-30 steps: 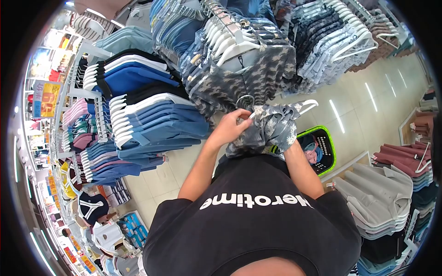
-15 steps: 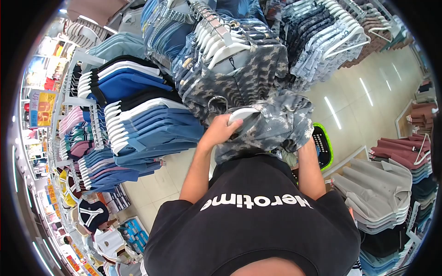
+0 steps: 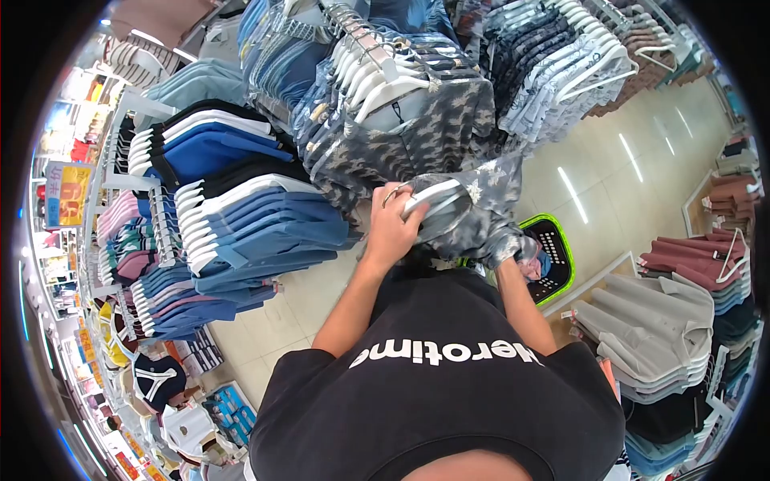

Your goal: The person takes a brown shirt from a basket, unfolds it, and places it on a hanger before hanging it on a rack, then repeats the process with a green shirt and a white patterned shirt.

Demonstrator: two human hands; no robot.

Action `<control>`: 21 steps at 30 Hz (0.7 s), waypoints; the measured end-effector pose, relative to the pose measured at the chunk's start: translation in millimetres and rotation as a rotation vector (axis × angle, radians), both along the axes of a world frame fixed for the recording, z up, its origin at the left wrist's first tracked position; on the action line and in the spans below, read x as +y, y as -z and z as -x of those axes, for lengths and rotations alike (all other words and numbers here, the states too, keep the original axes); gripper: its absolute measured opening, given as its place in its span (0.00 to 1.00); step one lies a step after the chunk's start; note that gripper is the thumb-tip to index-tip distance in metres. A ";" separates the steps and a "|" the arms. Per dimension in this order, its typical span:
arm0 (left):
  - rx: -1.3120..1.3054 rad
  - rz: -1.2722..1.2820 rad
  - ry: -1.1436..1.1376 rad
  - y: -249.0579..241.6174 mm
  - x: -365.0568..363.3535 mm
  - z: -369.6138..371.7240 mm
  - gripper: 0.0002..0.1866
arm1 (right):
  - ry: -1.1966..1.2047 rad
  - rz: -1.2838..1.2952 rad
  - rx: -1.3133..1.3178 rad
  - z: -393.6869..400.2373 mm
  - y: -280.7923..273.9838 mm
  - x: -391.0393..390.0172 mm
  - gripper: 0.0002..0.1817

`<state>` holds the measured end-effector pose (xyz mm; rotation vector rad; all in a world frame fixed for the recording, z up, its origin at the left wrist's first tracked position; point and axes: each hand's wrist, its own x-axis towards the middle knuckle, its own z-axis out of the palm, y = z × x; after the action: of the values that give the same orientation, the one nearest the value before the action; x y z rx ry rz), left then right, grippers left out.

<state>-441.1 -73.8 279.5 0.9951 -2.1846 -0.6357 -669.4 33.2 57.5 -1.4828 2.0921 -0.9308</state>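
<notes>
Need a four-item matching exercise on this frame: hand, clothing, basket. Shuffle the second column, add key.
1. Left hand
2. Basket
3. Held shirt
4. Worn T-shirt

A. Black, white lettering
B. Grey, pale pattern
C. Gripping a white hanger near its hook
D. Bright green rim

Pairs: 1-C, 2-D, 3-B, 4-A

Floor: pale, glossy tiles (image 3: 662, 172) spread between the displays, with fine joints visible.
Reflections: narrow white streaks (image 3: 573, 195) shone on the tiles.
Left rack: a white frame (image 3: 144, 183) stood with rows of blue tops (image 3: 269, 215).
Right side: grey garments (image 3: 648, 329) hung near dusty-pink ones (image 3: 691, 260).
Signage: a yellow-orange sign (image 3: 75, 192) was at far left.
Light: bright strips (image 3: 74, 454) glowed at lower left.
</notes>
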 end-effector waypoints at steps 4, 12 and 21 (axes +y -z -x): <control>-0.038 0.090 -0.008 -17.9 -3.0 3.1 0.14 | -0.411 -0.116 0.179 14.4 103.0 43.4 0.25; 0.054 -0.160 0.070 -45.7 -1.0 -6.4 0.10 | 0.483 -0.099 -0.288 106.1 -45.7 17.6 0.18; 0.037 -0.174 0.279 -50.0 -3.3 -3.1 0.10 | -0.224 0.085 -0.123 82.0 -201.2 -35.0 0.21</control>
<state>-438.0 -77.1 329.5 0.7605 -2.2850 -0.9797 -751.4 -1.8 258.6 -1.6194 1.7780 -1.0063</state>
